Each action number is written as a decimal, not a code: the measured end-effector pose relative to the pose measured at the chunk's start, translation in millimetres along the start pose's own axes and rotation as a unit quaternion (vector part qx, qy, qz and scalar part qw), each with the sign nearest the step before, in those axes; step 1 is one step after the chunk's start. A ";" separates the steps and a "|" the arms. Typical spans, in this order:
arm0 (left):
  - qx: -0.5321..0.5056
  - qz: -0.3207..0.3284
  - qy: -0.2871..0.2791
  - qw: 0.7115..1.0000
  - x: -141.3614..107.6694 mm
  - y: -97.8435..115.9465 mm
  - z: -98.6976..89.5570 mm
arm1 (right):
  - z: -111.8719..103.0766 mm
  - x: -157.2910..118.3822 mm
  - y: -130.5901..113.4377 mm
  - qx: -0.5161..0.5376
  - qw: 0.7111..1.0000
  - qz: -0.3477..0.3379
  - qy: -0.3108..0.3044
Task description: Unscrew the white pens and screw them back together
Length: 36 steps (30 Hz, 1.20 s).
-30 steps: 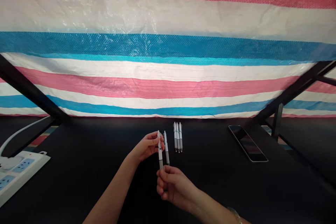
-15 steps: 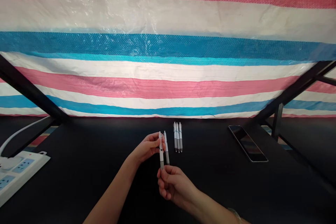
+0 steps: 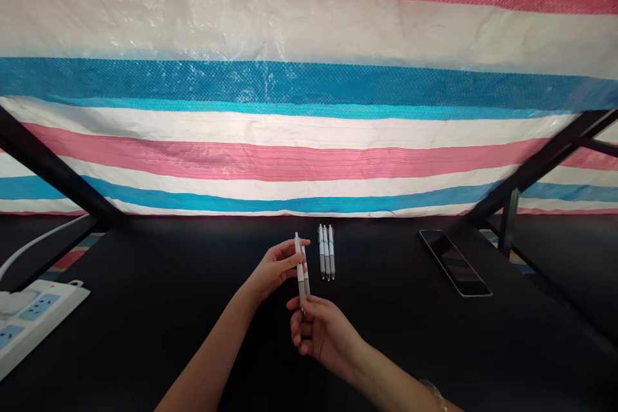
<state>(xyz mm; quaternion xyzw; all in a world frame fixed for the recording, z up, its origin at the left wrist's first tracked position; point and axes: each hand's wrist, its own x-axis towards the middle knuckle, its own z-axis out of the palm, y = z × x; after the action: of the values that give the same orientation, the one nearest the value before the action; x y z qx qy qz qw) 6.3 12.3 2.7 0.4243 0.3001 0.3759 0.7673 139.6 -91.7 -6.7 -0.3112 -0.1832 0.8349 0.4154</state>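
Observation:
My left hand pinches the upper part of a white retractable pen with a grey lower barrel, which stands nearly upright. My right hand is shut on the pen's lower tip, just below my left hand. A second white-and-grey pen lies close behind the held one, partly hidden by it, and I cannot tell whether my left fingers touch it. Three similar pens lie side by side on the table just to the right.
The black table carries a white power strip with a cable at the left and a black smartphone at the right. A striped pink, white and blue tarp hangs behind, crossed by dark frame bars.
The held pen has shifted slightly right and up, now overlapping the second pen. My right hand has risen closer to my left hand.

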 end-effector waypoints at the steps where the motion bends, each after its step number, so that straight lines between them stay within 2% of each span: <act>1: -0.001 0.002 0.009 1.000 0.3 -0.1 0.3 | 0.0 0.1 0.1 -0.001 1.000 0.003 0.001; 7: -0.003 0.011 0.016 1.000 0.8 -1.4 1.6 | 3.1 -0.7 -2.4 -0.006 1.000 0.018 0.006; 16: 0.015 0.055 0.030 0.998 0.3 -1.4 3.6 | 5.9 -3.2 -4.3 -0.016 1.000 0.024 0.008; 28: 0.026 0.072 0.031 0.997 2.0 -3.8 3.5 | 2.9 -1.9 -3.0 -0.008 1.000 0.025 0.001; 36: 0.020 0.059 0.031 0.998 2.3 -3.6 5.8 | 4.7 -3.0 -5.0 -0.005 1.000 0.030 0.007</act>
<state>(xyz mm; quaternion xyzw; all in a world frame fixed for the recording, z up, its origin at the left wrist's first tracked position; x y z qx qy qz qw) 13.2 10.5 1.9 0.4448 0.3056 0.4270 0.7256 140.7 -91.3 0.7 -0.3242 -0.1754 0.8440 0.3897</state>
